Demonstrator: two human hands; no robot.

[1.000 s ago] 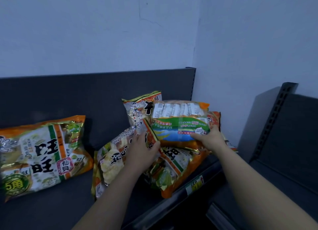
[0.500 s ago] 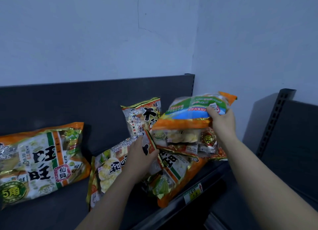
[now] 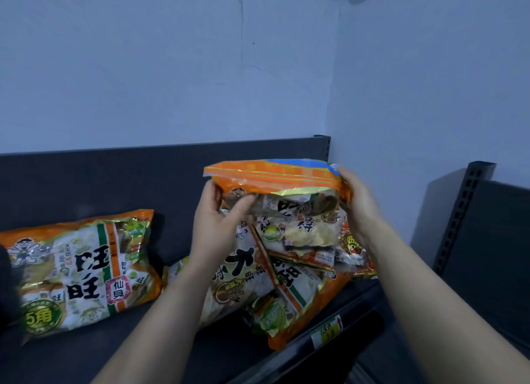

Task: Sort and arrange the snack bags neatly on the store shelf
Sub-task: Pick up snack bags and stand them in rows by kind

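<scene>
I hold an orange snack bag [image 3: 286, 194] upright above the pile, its sealed top edge uppermost. My left hand [image 3: 213, 225] grips its left end, thumb in front. My right hand [image 3: 358, 205] grips its right end. Under it several orange and white snack bags [image 3: 286, 286] lie in a loose heap at the right of the dark shelf [image 3: 143, 352]. A larger orange bag [image 3: 80, 271] leans against the shelf's back panel on the left, standing apart from the heap.
The shelf's back panel [image 3: 114, 182] runs behind the bags. A yellow price tag [image 3: 327, 330] sits on the front rail. Another dark shelf unit [image 3: 487, 240] stands at the right, beside the pale corner wall.
My right hand lifted the bag and turned it upright. My left hand left the lying bag in the heap and took hold of the raised bag's left end.
</scene>
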